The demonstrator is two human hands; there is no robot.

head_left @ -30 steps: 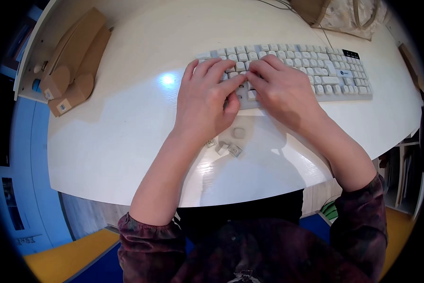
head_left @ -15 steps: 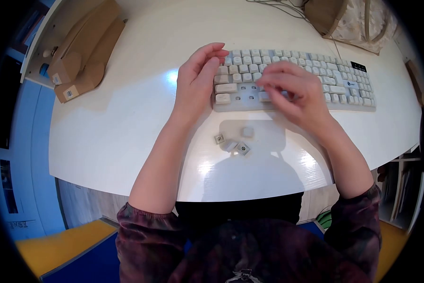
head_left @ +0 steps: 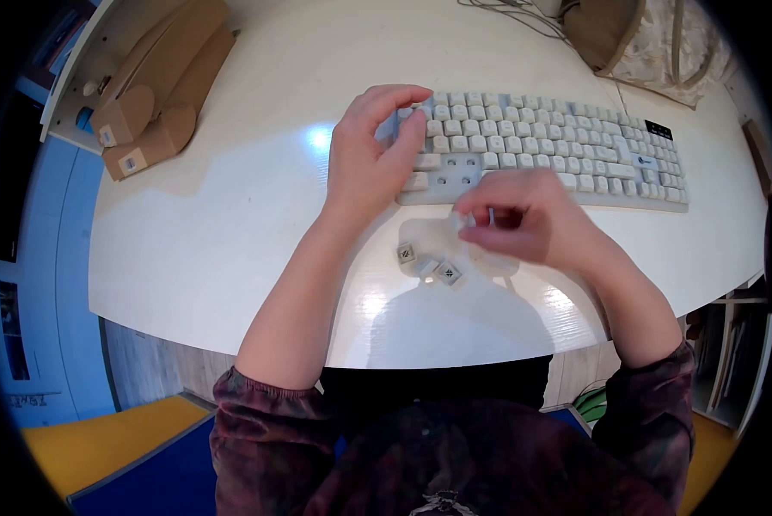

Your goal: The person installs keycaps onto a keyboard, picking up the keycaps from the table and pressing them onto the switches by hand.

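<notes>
A white keyboard [head_left: 558,138] lies across the table, with several bare switch spots [head_left: 455,170] near its lower left where keycaps are off. My left hand [head_left: 369,150] rests at the keyboard's left end, thumb and fingers apart over the upper left keys, hiding some of them. Just below the front edge, my right hand [head_left: 528,215] pinches a small white keycap [head_left: 462,221] between thumb and fingertips; the hand is slightly blurred. Three loose keycaps lie on the table in front: one keycap [head_left: 406,253] and another keycap [head_left: 448,273] show their undersides, with a paler keycap [head_left: 428,268] between them.
Brown cardboard pieces [head_left: 167,86] stand at the table's left back. A beige patterned bag [head_left: 644,47] sits at the back right, near thin cables [head_left: 523,15]. The white table [head_left: 197,232] has a curved front edge close to my body.
My right hand has come down from the keyboard to the loose keycaps and taken hold of the upper one. My left hand stays at the keyboard's left end, with its thumb farther from its fingers.
</notes>
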